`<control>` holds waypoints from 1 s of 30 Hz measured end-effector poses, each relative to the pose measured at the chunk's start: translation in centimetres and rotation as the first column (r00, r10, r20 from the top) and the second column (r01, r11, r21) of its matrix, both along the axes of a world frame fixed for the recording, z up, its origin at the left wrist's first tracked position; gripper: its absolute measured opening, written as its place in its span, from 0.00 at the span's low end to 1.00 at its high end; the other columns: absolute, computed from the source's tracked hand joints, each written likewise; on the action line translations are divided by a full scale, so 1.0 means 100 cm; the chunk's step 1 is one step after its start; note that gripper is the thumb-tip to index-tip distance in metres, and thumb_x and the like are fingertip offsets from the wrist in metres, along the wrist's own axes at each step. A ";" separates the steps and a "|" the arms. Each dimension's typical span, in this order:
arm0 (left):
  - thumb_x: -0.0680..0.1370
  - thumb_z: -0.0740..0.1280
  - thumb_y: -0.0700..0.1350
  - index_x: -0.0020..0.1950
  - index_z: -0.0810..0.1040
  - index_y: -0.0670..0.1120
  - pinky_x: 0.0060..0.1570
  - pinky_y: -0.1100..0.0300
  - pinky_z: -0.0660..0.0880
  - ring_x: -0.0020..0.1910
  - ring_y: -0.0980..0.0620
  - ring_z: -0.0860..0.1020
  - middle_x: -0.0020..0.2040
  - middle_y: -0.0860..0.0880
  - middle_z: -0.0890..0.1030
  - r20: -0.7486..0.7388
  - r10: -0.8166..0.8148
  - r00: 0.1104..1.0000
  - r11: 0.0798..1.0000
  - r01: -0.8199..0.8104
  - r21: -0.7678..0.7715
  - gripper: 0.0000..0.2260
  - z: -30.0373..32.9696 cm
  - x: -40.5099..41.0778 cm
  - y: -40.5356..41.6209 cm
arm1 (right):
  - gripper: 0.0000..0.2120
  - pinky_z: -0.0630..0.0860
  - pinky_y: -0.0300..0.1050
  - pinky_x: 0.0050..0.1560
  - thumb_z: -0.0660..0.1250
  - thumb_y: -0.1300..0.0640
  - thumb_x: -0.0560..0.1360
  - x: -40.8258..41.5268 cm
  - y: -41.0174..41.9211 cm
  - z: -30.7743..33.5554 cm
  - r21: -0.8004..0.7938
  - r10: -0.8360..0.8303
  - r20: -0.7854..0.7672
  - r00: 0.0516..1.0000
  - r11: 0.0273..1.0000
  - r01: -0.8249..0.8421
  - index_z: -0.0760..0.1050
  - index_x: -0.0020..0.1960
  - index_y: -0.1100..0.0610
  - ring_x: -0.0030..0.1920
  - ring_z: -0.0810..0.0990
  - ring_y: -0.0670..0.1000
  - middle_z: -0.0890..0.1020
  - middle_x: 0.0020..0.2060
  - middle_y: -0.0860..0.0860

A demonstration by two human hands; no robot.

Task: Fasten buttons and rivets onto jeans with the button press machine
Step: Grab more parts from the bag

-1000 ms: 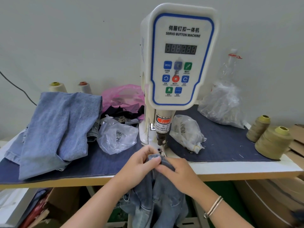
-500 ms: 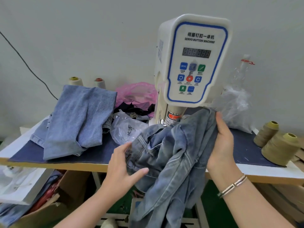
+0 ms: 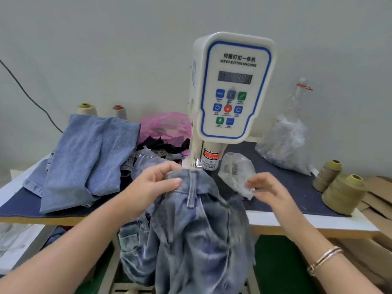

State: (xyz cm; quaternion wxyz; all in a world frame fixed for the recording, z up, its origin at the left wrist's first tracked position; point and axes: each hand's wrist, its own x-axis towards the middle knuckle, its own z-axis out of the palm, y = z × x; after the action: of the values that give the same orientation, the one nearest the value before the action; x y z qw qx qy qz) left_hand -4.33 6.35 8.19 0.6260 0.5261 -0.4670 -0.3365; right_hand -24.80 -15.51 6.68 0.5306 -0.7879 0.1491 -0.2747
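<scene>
Left hand (image 3: 158, 183) pinches the waistband of the jeans (image 3: 191, 230) just left of a belt loop (image 3: 192, 192), thumb on top, fingers curled under the fabric. Right hand (image 3: 269, 190) hangs free to the right of the button machine (image 3: 231, 90) base, fingers loosely bent and blurred, holding nothing, near a clear plastic bag (image 3: 237, 168) but I cannot tell if it touches it. Jeans sit bunched right in front of the machine base, waistband up at the press, legs hanging off the table edge (image 3: 314, 221) below. Judgement: waistband is held high and tight so the spot for a button or rivet can be fed under the punch, and the free hand looks ready to take the other side or fetch hardware from the bag.

Hidden or unclear: punch and die are covered by the denim and left hand; no button or rivet visible on the waistband; display digits unreadable; motion blur on the jeans and right fingers. Left of the machine lies a folded lighter denim pile (image 3: 91, 158); far right of it stand olive thread cones (image 3: 341, 194); forearms cut off at frame bottom
</scene>
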 end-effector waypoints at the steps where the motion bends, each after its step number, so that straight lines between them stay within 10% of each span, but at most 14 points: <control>1: 0.74 0.67 0.42 0.42 0.80 0.51 0.32 0.72 0.71 0.30 0.60 0.76 0.33 0.55 0.78 0.043 -0.042 0.998 0.999 0.041 0.027 0.05 0.002 -0.004 -0.002 | 0.11 0.72 0.33 0.55 0.65 0.57 0.73 0.006 0.012 0.001 0.001 0.118 -0.013 0.993 0.993 -0.118 0.76 0.54 0.52 0.58 0.77 0.48 0.81 0.52 0.46; 5: 0.77 0.65 0.35 0.46 0.76 0.42 0.32 0.74 0.71 0.30 0.62 0.76 0.32 0.55 0.79 0.100 -0.094 0.991 0.992 0.085 0.092 0.03 0.011 -0.010 -0.007 | 0.29 0.69 0.45 0.67 0.69 0.48 0.69 0.037 0.052 -0.002 0.146 0.462 -0.215 0.860 0.886 -0.439 0.66 0.68 0.49 0.67 0.72 0.46 0.75 0.65 0.45; 10: 0.79 0.67 0.44 0.54 0.78 0.46 0.47 0.63 0.77 0.47 0.53 0.82 0.48 0.49 0.84 0.149 0.006 0.989 0.969 -0.043 0.245 0.06 0.016 0.008 -0.008 | 0.13 0.77 0.46 0.57 0.73 0.55 0.68 0.047 0.046 -0.012 0.288 0.403 -0.321 0.857 0.904 -0.317 0.82 0.52 0.54 0.52 0.83 0.50 0.85 0.51 0.52; 14: 0.70 0.73 0.60 0.43 0.78 0.55 0.44 0.61 0.75 0.40 0.56 0.80 0.40 0.54 0.82 0.547 -0.112 0.830 0.857 -0.198 0.475 0.11 -0.006 0.015 -0.022 | 0.05 0.78 0.41 0.46 0.72 0.61 0.71 0.057 0.023 -0.012 0.467 0.352 -0.228 0.908 0.858 -0.215 0.84 0.46 0.59 0.47 0.84 0.53 0.85 0.47 0.58; 23: 0.73 0.67 0.61 0.32 0.67 0.46 0.32 0.60 0.61 0.27 0.58 0.64 0.28 0.55 0.66 0.627 0.182 0.757 0.864 -0.428 0.266 0.22 -0.077 0.032 -0.049 | 0.06 0.73 0.34 0.41 0.71 0.52 0.73 0.066 0.001 -0.041 0.123 0.139 -0.467 0.873 0.988 -0.091 0.77 0.44 0.54 0.39 0.78 0.42 0.81 0.39 0.49; 27: 0.69 0.67 0.63 0.33 0.70 0.44 0.33 0.59 0.64 0.28 0.58 0.66 0.26 0.56 0.68 0.554 0.330 0.764 0.855 -0.490 0.166 0.22 -0.094 0.031 -0.050 | 0.06 0.75 0.37 0.40 0.66 0.53 0.77 0.072 -0.039 -0.034 -0.016 -0.236 -0.329 0.914 0.970 0.244 0.79 0.51 0.54 0.39 0.78 0.45 0.81 0.41 0.48; 30: 0.66 0.65 0.65 0.33 0.70 0.48 0.34 0.57 0.64 0.28 0.57 0.67 0.26 0.56 0.69 0.498 0.409 0.765 0.835 -0.533 0.133 0.20 -0.102 0.029 -0.051 | 0.11 0.71 0.45 0.48 0.62 0.55 0.79 0.078 -0.071 -0.026 -0.407 -0.467 -0.355 0.810 0.857 0.316 0.81 0.49 0.57 0.48 0.78 0.52 0.82 0.45 0.51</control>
State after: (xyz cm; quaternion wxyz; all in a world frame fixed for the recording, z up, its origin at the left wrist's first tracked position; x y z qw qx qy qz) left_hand -1.41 1.27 -2.05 0.4884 0.7695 -0.4003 -0.0955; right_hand -16.99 -22.57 4.12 0.2746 -0.8574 0.3786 -0.2146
